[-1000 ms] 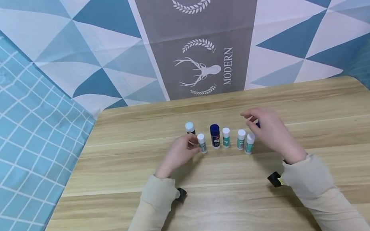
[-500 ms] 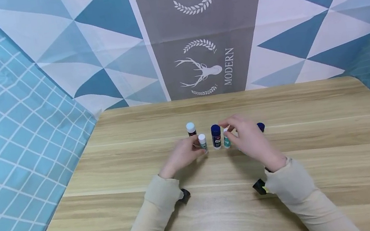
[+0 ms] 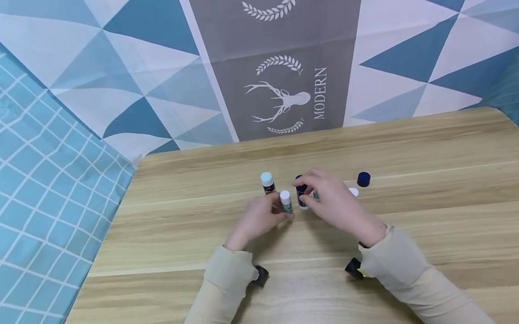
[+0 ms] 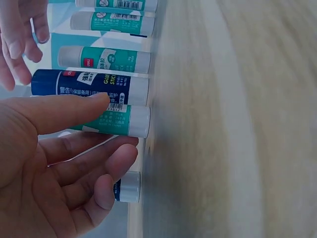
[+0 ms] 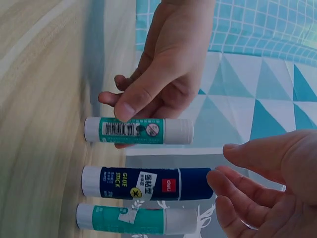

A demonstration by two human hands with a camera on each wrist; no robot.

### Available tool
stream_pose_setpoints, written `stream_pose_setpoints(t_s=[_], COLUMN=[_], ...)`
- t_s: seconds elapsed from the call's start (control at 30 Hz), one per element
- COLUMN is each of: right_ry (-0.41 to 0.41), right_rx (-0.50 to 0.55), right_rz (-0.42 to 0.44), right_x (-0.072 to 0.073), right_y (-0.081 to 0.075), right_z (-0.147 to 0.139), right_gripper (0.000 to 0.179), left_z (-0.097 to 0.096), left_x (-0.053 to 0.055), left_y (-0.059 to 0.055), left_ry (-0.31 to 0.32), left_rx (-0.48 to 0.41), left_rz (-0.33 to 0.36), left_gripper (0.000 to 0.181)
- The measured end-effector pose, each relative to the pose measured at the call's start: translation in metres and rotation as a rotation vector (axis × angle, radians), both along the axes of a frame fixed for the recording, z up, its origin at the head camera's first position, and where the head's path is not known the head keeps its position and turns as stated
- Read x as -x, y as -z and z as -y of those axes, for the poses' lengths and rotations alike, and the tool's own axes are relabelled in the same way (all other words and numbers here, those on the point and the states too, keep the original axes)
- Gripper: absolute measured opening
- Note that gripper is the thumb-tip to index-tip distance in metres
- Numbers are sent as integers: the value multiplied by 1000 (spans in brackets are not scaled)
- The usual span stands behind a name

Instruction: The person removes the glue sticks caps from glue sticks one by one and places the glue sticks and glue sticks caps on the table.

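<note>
My left hand (image 3: 256,219) pinches a green glue stick (image 5: 131,130) with a white cap, thumb in front and fingers behind. The stick stands upright at the left part of a row on the table. Beside it is a larger navy glue stick (image 5: 148,183), also upright. Around the top of this one hovers my right hand (image 3: 334,204), thumb and fingers apart, a fingertip right at the navy cap. Another green glue stick (image 5: 133,219) stands just right of the navy one, mostly hidden by my right hand in the head view.
Behind my left hand stands a dark glue stick with a white cap (image 3: 267,179). To the right, a navy cap (image 3: 363,179) and a white cap (image 3: 354,191) show past my right hand. A patterned cloth wall (image 3: 164,75) rises behind the wooden table (image 3: 282,305).
My right hand has moved left, from the right end of the row to the navy glue stick. My left hand has shifted slightly right along with the green glue stick.
</note>
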State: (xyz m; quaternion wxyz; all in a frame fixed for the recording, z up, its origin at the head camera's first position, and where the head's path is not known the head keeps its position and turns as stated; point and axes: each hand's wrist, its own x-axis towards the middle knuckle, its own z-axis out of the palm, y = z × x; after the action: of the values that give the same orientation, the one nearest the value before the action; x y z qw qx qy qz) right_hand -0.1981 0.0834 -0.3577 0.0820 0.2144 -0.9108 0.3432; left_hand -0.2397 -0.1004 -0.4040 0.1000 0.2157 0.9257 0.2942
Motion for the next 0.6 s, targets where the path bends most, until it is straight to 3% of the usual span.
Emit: stream_pose_setpoints(t_s=[0.6], right_ry=[1], right_rx=[-110], right_rz=[-164], right_x=[-3], right_y=[14], right_z=[15], right_gripper=[24], left_z=[-6], left_x=[-6], left_y=[-3], left_ry=[62], left_rx=[22], left_rz=[-19], left_gripper=[22])
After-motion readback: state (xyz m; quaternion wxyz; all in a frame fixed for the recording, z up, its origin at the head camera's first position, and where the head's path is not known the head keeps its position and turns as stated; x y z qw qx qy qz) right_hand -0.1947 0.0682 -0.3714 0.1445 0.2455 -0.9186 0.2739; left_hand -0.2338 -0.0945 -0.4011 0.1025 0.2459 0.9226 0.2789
